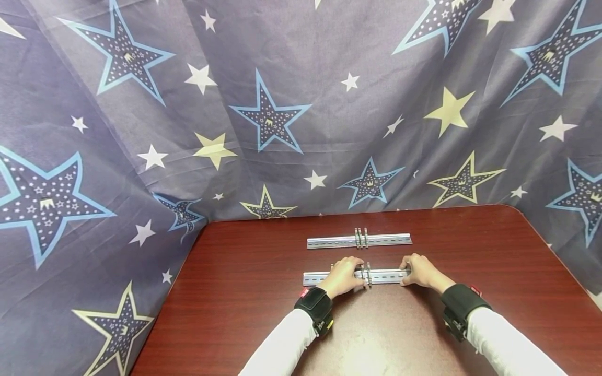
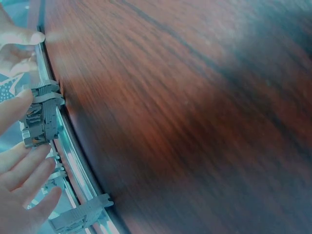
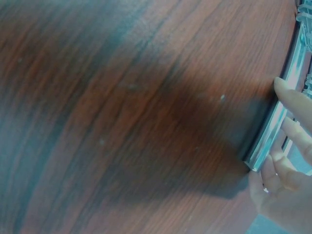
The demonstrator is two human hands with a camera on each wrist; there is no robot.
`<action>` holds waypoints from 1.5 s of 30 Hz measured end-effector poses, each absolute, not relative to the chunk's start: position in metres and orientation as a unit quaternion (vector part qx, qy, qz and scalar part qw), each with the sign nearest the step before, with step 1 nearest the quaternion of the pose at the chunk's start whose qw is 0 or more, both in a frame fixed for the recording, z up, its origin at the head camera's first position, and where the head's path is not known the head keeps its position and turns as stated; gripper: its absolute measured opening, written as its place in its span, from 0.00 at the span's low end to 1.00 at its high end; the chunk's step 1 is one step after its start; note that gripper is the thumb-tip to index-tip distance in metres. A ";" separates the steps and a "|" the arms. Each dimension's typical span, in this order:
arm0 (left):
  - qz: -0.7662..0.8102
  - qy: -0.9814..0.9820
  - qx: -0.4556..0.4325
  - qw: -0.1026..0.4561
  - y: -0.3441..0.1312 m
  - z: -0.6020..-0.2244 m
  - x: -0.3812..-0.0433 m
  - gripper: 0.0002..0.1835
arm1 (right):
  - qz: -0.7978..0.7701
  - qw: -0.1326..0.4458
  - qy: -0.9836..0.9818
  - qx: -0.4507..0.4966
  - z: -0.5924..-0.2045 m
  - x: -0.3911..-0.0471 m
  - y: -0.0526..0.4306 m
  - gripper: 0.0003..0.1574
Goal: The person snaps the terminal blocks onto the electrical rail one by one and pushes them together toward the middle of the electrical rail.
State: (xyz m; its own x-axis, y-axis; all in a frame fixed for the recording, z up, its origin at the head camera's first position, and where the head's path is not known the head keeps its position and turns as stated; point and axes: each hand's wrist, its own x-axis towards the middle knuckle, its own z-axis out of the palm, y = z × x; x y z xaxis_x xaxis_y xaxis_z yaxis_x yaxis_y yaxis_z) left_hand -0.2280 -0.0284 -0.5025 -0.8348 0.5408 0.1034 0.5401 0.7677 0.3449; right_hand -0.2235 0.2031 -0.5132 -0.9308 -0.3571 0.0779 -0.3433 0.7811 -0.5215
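Note:
The nearer slotted metal DIN rail (image 1: 388, 276) lies crosswise on the table. My left hand (image 1: 342, 278) pinches a grey terminal block (image 2: 41, 119) on this rail, thumb at one end and fingertips at the other. Right beside that block sits another thin one (image 1: 369, 273). A further terminal block (image 2: 83, 214) is clipped to the rail below my left hand in the left wrist view; the hand mostly hides it in the head view. Near the rail's right end my right hand (image 1: 420, 270) grips it, thumb on the near edge, fingers on the far side.
Behind, a second DIN rail (image 1: 331, 243) lies roughly parallel, with several thin terminal blocks (image 1: 361, 238) grouped around its middle. The reddish-brown wooden table (image 1: 235, 313) reaches back to a star-patterned curtain (image 1: 282, 167) that hangs along its far and left sides.

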 end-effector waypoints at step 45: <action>0.210 0.933 0.293 -0.016 -0.052 -0.492 -0.219 0.21 | -0.279 0.012 0.943 -0.182 -0.514 -0.222 0.203 0.20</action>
State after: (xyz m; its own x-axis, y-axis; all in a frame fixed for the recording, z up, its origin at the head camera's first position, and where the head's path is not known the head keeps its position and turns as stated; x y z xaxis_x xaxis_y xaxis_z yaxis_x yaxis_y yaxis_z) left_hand -0.2188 -0.0519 -0.4915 -0.8280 0.5396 0.1526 0.5529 0.7401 0.3828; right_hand -0.2217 0.2028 -0.5139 -0.9335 -0.3500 0.0780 -0.3361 0.7786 -0.5300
